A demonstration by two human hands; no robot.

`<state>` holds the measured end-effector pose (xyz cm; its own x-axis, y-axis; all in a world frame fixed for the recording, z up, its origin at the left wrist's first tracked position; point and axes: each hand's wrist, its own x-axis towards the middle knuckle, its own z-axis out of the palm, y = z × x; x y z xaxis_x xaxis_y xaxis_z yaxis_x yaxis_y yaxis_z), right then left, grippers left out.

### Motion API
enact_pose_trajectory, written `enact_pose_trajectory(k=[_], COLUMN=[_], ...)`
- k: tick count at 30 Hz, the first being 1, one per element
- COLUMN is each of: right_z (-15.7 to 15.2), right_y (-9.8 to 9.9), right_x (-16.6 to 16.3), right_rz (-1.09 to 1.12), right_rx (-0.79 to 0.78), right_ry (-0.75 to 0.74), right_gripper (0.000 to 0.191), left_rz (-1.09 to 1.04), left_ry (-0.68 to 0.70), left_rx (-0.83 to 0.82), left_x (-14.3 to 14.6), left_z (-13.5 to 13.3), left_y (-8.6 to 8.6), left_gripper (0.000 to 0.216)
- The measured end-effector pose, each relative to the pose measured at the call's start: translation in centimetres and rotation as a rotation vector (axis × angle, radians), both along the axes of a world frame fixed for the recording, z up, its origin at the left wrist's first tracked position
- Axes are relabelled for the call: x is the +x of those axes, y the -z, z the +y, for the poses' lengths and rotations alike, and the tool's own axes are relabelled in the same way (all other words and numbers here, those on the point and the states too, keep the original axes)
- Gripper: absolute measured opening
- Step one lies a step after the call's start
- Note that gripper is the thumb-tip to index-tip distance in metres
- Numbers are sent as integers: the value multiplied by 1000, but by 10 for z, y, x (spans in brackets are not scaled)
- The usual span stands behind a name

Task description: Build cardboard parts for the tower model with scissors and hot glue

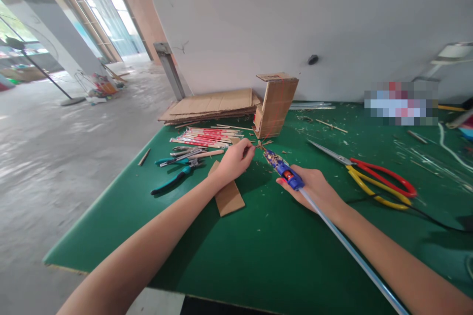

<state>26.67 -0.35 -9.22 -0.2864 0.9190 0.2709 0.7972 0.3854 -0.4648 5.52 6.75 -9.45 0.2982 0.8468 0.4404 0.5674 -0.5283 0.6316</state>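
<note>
My right hand [314,186] grips a blue glue gun [283,168] with a long clear glue stick trailing back along my forearm. Its nozzle points at a small bundle of thin sticks [259,146] on the green mat. My left hand [234,160] pinches one thin stick of that bundle between thumb and fingers. A cardboard strip [229,196] lies under my left wrist. A small upright cardboard structure [275,104] stands just behind the bundle.
Teal-handled pliers [173,180] and wrapped chopsticks [207,138] lie left of my hands. Red and yellow scissors [373,177] lie to the right. Flat cardboard sheets [210,104] lean by the white partition [332,24]. The mat's left edge [107,197] drops to the floor.
</note>
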Motion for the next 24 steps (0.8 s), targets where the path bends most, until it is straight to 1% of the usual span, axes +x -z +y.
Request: enact_pose_trajectory(k=[17, 24], right_z=[0, 0], right_y=[0, 0], right_x=[0, 0], right_rz=[6, -3], right_rx=[-4, -39], right_ry=[-10, 6], right_gripper=[24, 23], left_rz=[18, 34], left_ry=[7, 12], left_rx=[18, 34], left_x=[1, 1], left_z=[0, 0], left_y=[0, 1], left_gripper=[16, 14])
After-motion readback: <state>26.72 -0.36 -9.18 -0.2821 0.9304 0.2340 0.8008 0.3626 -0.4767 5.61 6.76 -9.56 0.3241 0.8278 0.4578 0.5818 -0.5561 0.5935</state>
